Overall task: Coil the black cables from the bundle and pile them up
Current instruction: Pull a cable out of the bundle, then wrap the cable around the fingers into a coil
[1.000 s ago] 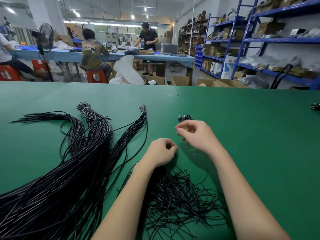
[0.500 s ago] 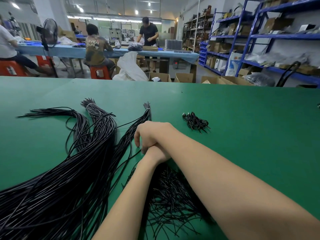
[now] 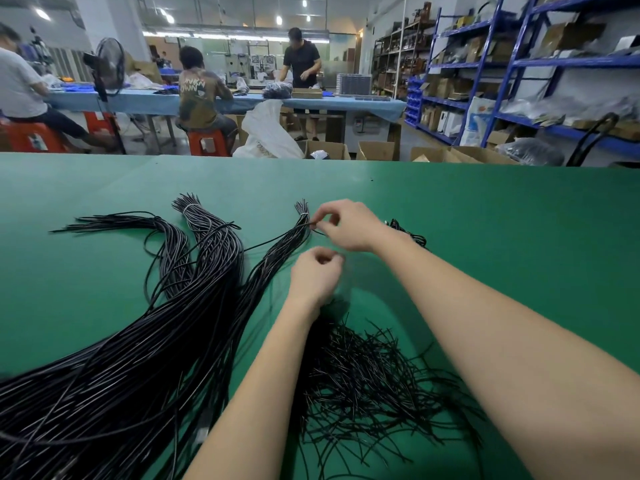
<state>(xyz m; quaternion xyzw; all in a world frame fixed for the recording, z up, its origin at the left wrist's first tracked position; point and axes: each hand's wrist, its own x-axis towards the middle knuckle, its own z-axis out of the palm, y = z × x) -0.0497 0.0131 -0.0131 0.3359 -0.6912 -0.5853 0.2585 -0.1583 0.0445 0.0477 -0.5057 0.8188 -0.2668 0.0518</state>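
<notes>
A large bundle of long black cables [image 3: 145, 348] fans across the green table [image 3: 485, 237] on the left, its strands tied near their far tips. My right hand [image 3: 349, 225] reaches over to the rightmost tied strand [image 3: 294, 233] and pinches the end of one black cable between thumb and forefinger. My left hand [image 3: 317, 275] hovers just below it with fingers curled; I cannot make out anything in it. A small pile of coiled cables [image 3: 408, 232] lies beyond my right wrist, partly hidden by it.
A heap of short black ties [image 3: 374, 382] lies between my forearms. Beyond the table's far edge stand cardboard boxes [image 3: 375, 150], a white bag [image 3: 266, 133], blue shelving [image 3: 519, 64] and people working at a blue table [image 3: 346, 105].
My right hand, which lay across my left half a second ago, has moved forward to the tip of the rightmost strand and now pinches a cable end. My left hand is uncovered.
</notes>
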